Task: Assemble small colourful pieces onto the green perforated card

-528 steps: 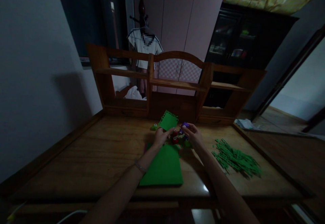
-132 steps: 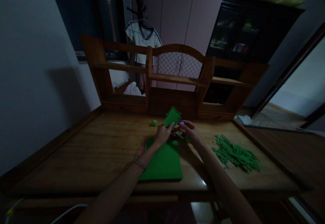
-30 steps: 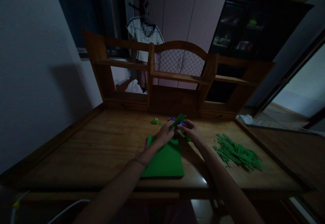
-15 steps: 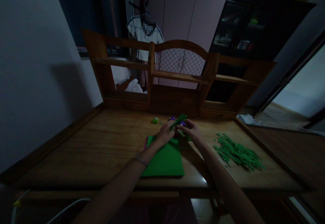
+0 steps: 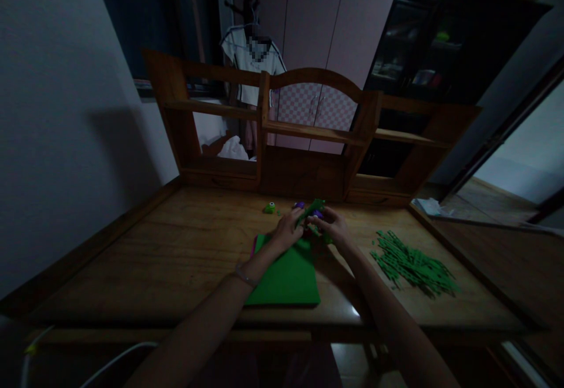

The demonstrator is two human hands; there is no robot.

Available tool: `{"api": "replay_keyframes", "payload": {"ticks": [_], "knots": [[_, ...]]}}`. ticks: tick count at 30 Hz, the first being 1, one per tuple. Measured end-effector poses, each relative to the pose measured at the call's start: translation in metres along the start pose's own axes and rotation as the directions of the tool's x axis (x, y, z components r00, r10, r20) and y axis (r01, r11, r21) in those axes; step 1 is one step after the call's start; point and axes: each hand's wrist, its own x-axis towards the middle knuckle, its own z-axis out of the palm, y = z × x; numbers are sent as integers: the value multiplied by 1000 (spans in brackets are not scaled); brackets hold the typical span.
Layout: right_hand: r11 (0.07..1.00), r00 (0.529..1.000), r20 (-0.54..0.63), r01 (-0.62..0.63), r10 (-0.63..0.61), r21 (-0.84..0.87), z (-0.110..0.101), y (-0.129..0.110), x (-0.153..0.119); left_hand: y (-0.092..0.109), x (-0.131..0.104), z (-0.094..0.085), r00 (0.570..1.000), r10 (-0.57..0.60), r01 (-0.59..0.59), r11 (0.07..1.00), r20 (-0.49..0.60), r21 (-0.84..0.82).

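My left hand (image 5: 288,229) is closed on a thin green strip (image 5: 314,206), which slants up past the fingertips. Close beside it, my right hand (image 5: 333,225) has its fingers bent inward around a small purple and white object (image 5: 316,215), whose kind I cannot make out. Part of that object is hidden by the fingers. Below both hands lies a stack of green sheets (image 5: 291,276), with a magenta edge showing at its left. Another small purple item (image 5: 299,205) sits just behind my left hand.
A small green object with a white eye-like spot (image 5: 269,207) stands behind the hands to the left. A pile of green punched strips (image 5: 414,265) lies on the right of the wooden desk (image 5: 176,253). A wooden shelf unit (image 5: 308,132) borders the back.
Both hands stay almost in the same place. The green strip has shifted very slightly; the sheets and the pile have not moved.
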Motion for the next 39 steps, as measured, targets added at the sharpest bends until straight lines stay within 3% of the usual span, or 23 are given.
{"api": "replay_keyframes", "payload": {"ticks": [11,19,27,39], "knots": [[1000,1000,1,3,-3,-20,0,-1,0,2,1,-1,1000,7,-7,1000,10,-21],[999,1000,2,-6,6,-38,-1,-4,-1,-15,-4,5,1000,22,-22,1000,-20,6],[1000,1000,-12,-17,17,-13,-2,2,1,5,1,-1,1000,-1,1,996,1,-87],[998,999,-37,0,-2,-69,-4,2,1,0,0,1,1000,-23,22,998,-9,-61]]}}
